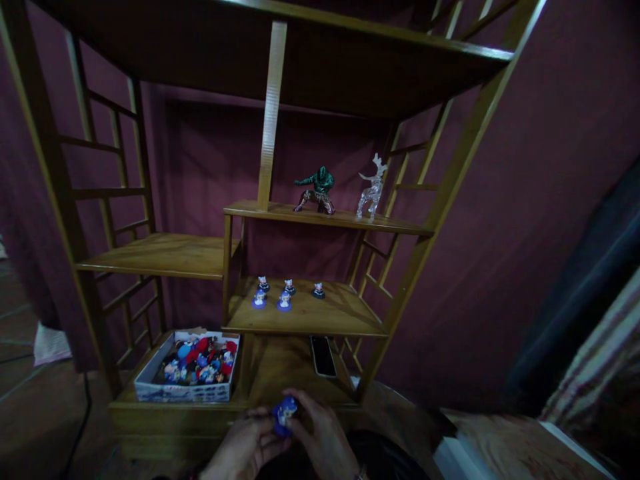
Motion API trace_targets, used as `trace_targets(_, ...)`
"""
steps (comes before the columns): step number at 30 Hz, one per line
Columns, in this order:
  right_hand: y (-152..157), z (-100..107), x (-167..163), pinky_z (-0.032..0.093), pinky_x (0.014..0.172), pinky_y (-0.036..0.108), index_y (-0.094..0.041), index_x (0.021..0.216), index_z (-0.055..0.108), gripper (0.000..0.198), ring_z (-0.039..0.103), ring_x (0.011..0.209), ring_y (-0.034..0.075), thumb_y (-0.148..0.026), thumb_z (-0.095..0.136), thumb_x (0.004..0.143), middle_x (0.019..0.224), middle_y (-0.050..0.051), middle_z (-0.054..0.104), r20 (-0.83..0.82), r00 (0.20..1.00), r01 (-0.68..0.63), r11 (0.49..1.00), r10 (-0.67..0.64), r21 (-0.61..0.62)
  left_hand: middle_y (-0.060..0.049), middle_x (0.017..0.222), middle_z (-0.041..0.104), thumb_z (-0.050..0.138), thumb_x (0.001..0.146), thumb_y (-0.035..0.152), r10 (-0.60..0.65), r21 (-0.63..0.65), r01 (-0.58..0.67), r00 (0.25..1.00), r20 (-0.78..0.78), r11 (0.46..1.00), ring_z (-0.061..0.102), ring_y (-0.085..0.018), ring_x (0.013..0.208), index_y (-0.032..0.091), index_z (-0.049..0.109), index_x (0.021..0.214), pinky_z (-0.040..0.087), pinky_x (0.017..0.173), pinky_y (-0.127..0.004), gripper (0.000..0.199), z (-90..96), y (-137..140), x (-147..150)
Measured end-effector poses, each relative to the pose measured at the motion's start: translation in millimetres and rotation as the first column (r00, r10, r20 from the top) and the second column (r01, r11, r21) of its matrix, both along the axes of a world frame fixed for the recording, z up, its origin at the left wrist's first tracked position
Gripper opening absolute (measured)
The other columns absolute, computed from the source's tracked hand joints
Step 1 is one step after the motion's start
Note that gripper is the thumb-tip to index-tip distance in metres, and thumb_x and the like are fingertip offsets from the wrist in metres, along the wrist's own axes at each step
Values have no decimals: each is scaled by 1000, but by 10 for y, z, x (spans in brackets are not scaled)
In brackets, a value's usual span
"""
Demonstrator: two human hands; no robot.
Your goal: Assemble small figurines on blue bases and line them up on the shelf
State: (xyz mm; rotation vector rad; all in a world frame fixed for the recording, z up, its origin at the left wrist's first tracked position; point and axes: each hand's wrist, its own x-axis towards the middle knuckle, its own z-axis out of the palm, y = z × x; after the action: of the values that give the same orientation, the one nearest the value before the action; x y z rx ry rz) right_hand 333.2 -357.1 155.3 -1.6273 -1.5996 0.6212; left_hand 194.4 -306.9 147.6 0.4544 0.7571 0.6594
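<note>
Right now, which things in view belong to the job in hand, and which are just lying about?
Likely in the job:
purple figurine in the right hand, left hand close by
five small figurines on the shelf
box of mixed figurines

Apparently lying about:
phone
clear antlered statuette
crouching dark figure

A crouching figure (321, 190), green above and metallic pink-brown below, stands on the upper shelf (400, 227), one arm extended sideways. A transparent deer (371, 196) stands upright to its right, not touching it. A phone (323, 357) lies flat, dark screen upward, at the right of the bottom board (280, 367). The wall (490, 253) is dark red. A black cable (89, 403) runs along the tiled floor (23, 417) at left. Striped fabric (595, 367) hangs at far right.
</note>
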Motion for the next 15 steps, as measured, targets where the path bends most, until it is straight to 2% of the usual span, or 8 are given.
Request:
trace_targets(11,24,-47,-158,43,81,21,-25,103,60,27,58,91,15,-27,55,76,98,0,64,-58,998,-28,999,26,-39,-7,62,65,55,69,-1,-5,18,6,998,-62,1000,62,-16,58,11,53,67,50,64,-31,12,-32,15,-169)
trace_targets(15,44,-54,-227,43,83,22,-25,104,60,29,58,93,16,-26,56,75,101,0,64,-50,999,-15,999,13,-45,-7,64,65,54,68,-2,4,23,-3,1000,-19,1000,62,-17,60,10,53,67,49,66,-31,12,-79,31,-242)
